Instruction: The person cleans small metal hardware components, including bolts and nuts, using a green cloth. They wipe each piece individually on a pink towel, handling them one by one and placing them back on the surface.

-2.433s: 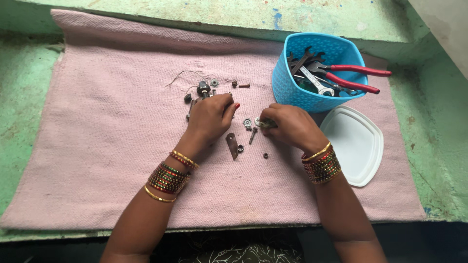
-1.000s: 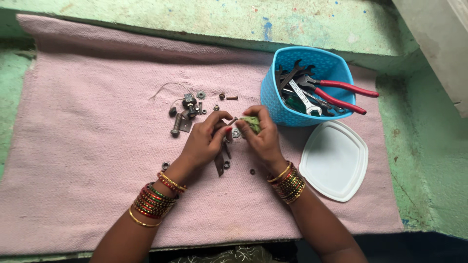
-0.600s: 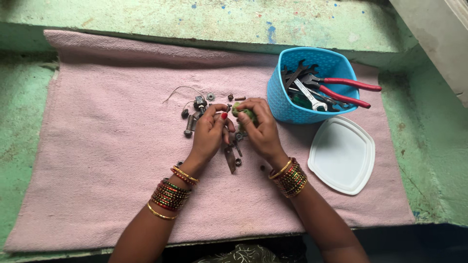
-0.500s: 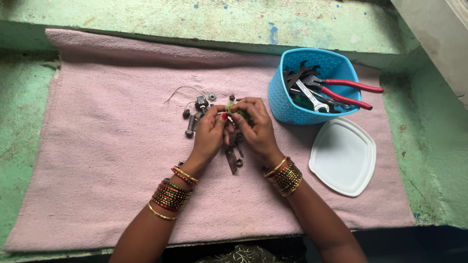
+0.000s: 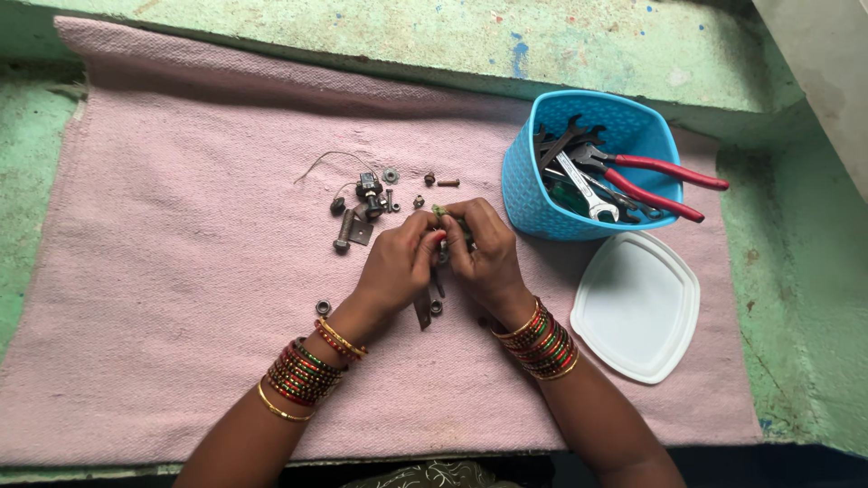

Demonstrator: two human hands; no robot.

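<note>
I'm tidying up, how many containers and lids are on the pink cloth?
2: one blue tub holding tools at the cloth's upper right, and one white lid lying flat just below it, right of the hands. None looks hidden.

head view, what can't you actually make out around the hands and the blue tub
- Small greenish part, head view: mostly covered by the left hand and right hand; kind unclear.
- Flat metal strip: upper end hidden under the hands.
- Tools in the blue tub: lower ends hidden by its wall.
- Loose nuts: too small for detail.
- Forearms: cut off by the bottom edge.
</note>
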